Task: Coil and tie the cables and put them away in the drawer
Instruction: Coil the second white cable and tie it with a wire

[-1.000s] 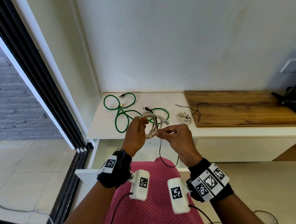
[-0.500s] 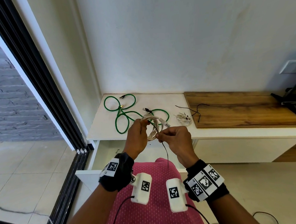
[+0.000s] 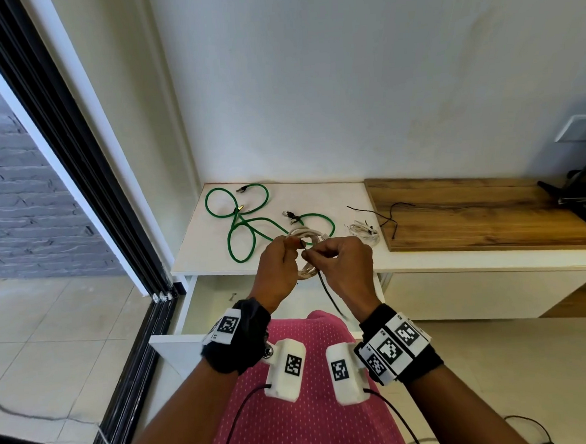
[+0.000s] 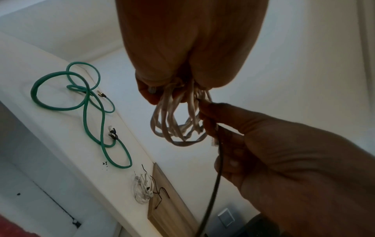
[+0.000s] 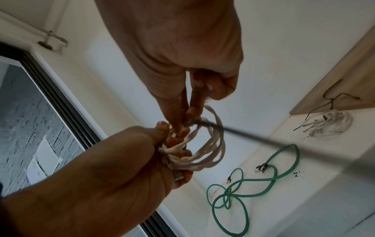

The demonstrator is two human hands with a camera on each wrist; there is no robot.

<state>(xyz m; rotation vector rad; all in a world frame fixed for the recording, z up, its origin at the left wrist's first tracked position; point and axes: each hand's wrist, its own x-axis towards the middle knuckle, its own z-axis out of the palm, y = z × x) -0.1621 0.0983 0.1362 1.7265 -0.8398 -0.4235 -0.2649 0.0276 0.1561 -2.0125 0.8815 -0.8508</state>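
Observation:
A beige cable, wound into a coil, hangs from my left hand, whose fingers grip its top. In the left wrist view the coil loops down below those fingertips. My right hand pinches a thin black tie wire right against the coil, and the wire trails down toward my lap. In the right wrist view the tie wire runs out to the right from the pinch. A loose green cable lies on the white cabinet top. The open drawer sits below my hands.
A small white cable bundle and a thin black wire lie by the edge of a wooden board. A black stand is at the far right. A sliding glass door frame runs along the left.
My right hand has closed in on the coil beside the left hand. The black tie wire, slack and looped before, now hangs straighter below the pinch.

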